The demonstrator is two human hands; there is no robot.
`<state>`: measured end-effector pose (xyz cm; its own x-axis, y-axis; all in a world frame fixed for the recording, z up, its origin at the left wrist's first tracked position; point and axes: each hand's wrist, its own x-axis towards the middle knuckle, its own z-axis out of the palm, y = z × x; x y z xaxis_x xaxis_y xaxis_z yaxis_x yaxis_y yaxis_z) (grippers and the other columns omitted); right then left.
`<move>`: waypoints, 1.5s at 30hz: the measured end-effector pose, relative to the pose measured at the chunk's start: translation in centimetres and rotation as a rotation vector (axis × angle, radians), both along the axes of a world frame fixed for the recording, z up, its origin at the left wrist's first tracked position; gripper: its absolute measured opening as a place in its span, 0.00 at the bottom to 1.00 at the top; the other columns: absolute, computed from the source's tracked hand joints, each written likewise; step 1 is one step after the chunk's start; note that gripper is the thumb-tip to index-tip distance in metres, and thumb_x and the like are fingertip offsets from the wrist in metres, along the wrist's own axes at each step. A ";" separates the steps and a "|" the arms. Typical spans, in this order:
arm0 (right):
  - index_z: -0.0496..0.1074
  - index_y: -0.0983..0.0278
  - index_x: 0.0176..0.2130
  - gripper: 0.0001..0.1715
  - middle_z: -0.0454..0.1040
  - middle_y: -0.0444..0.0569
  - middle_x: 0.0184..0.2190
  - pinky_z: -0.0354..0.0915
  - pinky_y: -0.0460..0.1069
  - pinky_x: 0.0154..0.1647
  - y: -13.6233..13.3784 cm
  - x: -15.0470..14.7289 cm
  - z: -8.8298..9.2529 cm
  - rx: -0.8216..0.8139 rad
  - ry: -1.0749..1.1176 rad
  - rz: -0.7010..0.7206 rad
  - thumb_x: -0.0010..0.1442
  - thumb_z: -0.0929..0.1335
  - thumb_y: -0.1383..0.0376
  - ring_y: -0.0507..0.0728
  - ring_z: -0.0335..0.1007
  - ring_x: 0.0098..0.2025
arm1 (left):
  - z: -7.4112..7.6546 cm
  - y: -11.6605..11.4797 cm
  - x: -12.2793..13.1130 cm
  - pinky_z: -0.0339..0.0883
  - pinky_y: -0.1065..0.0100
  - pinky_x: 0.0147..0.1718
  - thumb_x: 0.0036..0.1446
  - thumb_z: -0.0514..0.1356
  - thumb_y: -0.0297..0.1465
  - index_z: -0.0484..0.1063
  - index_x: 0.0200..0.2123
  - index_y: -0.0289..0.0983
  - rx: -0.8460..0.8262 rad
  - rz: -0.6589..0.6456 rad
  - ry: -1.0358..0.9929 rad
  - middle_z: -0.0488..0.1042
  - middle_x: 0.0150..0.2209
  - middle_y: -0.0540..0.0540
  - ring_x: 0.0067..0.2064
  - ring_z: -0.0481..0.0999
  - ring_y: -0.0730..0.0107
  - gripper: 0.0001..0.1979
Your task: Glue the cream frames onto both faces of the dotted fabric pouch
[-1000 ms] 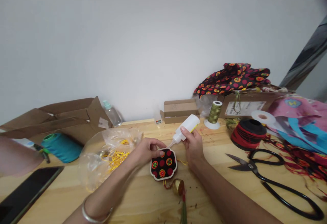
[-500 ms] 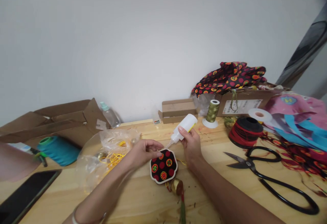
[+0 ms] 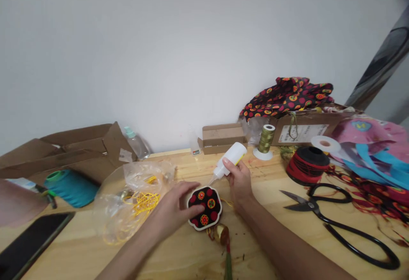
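Note:
A fabric-covered pendant [image 3: 209,214] with a pale scalloped rim and bright flowers on black lies on the table. My left hand [image 3: 179,205] grips its left side, thumb across the face and fingers around the upper left edge. In my right hand [image 3: 239,180] is a white glue bottle [image 3: 234,154], tilted so its thin nozzle points down at the pendant's top edge. Whether glue is coming out is too small to see. Below the pendant hang a gold bell [image 3: 221,234] and a red and green tassel [image 3: 228,263].
Black-handled scissors [image 3: 311,205] lie open at right, near a red cord spool [image 3: 305,167]. Left are a plastic bag with yellow cord [image 3: 145,201], a teal thread cone [image 3: 72,188] and a phone [image 3: 35,244]. Cardboard boxes [image 3: 223,135] and a gold thread spool [image 3: 266,139] stand along the wall.
My left hand has slid from the pendant's top edge down to its left side, thumb now on the face. The right hand and bottle have stayed nearly still.

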<state>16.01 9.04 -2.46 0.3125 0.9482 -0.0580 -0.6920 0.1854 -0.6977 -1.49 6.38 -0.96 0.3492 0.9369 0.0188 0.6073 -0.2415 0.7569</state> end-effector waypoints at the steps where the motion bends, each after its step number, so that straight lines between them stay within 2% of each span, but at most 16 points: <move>1: 0.68 0.66 0.28 0.17 0.70 0.40 0.21 0.64 0.46 0.27 0.0 0.0 0.0 0.000 -0.001 0.003 0.38 0.74 0.64 0.50 0.66 0.24 | 0.1 -0.7 0.0 0.60 0.59 0.48 0.42 0.63 0.38 0.67 0.46 0.40 0.055 -0.021 0.045 0.71 0.46 0.44 0.48 0.68 0.58 0.25; 6: 0.68 0.67 0.29 0.17 0.71 0.40 0.22 0.65 0.46 0.28 -0.1 0.0 -0.1 0.006 -0.009 0.004 0.38 0.74 0.64 0.50 0.66 0.24 | 0.6 -2.4 -0.1 0.57 0.55 0.50 0.42 0.64 0.39 0.60 0.52 0.44 0.165 -0.134 0.188 0.67 0.51 0.44 0.52 0.64 0.56 0.32; 10: 0.68 0.67 0.29 0.16 0.71 0.41 0.22 0.66 0.46 0.28 -0.3 0.0 0.0 0.011 -0.019 0.008 0.40 0.74 0.64 0.51 0.68 0.25 | 0.9 -1.6 -0.9 0.57 0.54 0.51 0.43 0.63 0.40 0.57 0.54 0.43 0.138 -0.167 0.230 0.64 0.53 0.42 0.53 0.63 0.55 0.34; 16: 0.68 0.67 0.28 0.15 0.72 0.41 0.22 0.66 0.46 0.27 -0.3 0.1 0.0 0.006 -0.030 0.023 0.40 0.73 0.64 0.50 0.68 0.25 | 1.6 -0.7 -2.5 0.55 0.55 0.54 0.48 0.60 0.39 0.52 0.57 0.45 0.058 -0.290 0.253 0.57 0.58 0.44 0.57 0.59 0.57 0.33; 21: 0.68 0.67 0.29 0.15 0.72 0.42 0.22 0.66 0.46 0.27 -0.3 0.1 0.0 0.010 -0.040 0.032 0.41 0.73 0.64 0.51 0.69 0.25 | 0.5 -1.5 -2.9 0.52 0.49 0.54 0.49 0.58 0.42 0.45 0.60 0.47 0.158 -0.299 0.360 0.50 0.61 0.42 0.60 0.53 0.52 0.37; 26: 0.68 0.67 0.29 0.14 0.72 0.42 0.22 0.65 0.45 0.26 -0.3 0.1 -0.1 0.013 -0.051 0.032 0.42 0.73 0.64 0.50 0.68 0.25 | -0.3 -1.4 -2.7 0.52 0.50 0.55 0.51 0.55 0.44 0.42 0.60 0.49 0.245 -0.368 0.436 0.48 0.62 0.42 0.60 0.51 0.52 0.37; 35: 0.68 0.67 0.29 0.14 0.73 0.43 0.23 0.65 0.46 0.27 -0.2 0.0 -0.2 0.009 -0.061 0.045 0.42 0.73 0.64 0.51 0.69 0.26 | -0.7 -1.5 -2.9 0.51 0.50 0.55 0.51 0.54 0.46 0.39 0.61 0.48 0.282 -0.373 0.475 0.46 0.62 0.41 0.60 0.49 0.52 0.37; 41: 0.67 0.67 0.29 0.14 0.72 0.43 0.23 0.66 0.46 0.27 -0.3 0.1 -0.1 0.010 -0.065 0.048 0.42 0.73 0.63 0.51 0.69 0.25 | 0.0 -1.6 -2.8 0.52 0.50 0.55 0.51 0.55 0.46 0.36 0.61 0.49 0.229 -0.350 0.437 0.45 0.62 0.41 0.60 0.50 0.52 0.39; 45: 0.67 0.67 0.29 0.14 0.72 0.43 0.22 0.66 0.47 0.27 -0.4 0.1 0.1 0.010 -0.062 0.048 0.42 0.73 0.63 0.52 0.69 0.25 | 0.8 -1.9 -2.6 0.51 0.49 0.55 0.50 0.56 0.46 0.39 0.60 0.50 0.210 -0.321 0.415 0.46 0.62 0.43 0.60 0.50 0.52 0.39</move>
<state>16.13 8.65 -2.38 0.2689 0.9627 -0.0305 -0.6556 0.1597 -0.7380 -4.12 4.46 -0.21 0.6337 0.7735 -0.0059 0.7151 -0.5829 0.3859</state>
